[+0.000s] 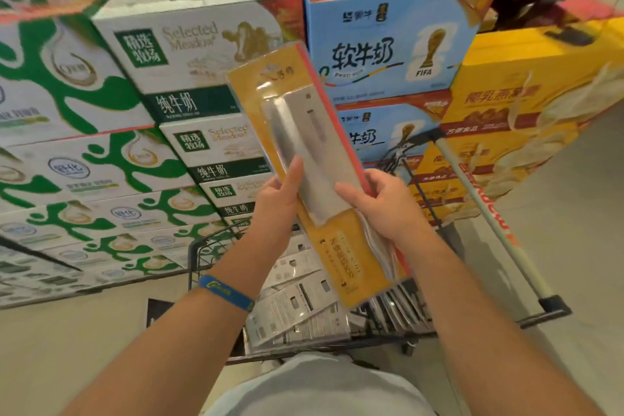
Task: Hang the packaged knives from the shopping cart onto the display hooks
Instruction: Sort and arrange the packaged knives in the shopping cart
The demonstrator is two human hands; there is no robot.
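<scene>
Boxes (189, 54), knife (304, 132) between left hand (277, 203), right hand (381, 203)

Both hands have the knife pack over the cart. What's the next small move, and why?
Probably turn away to look for the display hooks: the left hand and right hand grip the knife pack above the cart, but only stacked milk cartons show ahead, no hooks.

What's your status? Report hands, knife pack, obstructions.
Left hand, right hand grip packaged knife. Held above shopping cart. No hooks in view; milk cartons ahead.
</scene>
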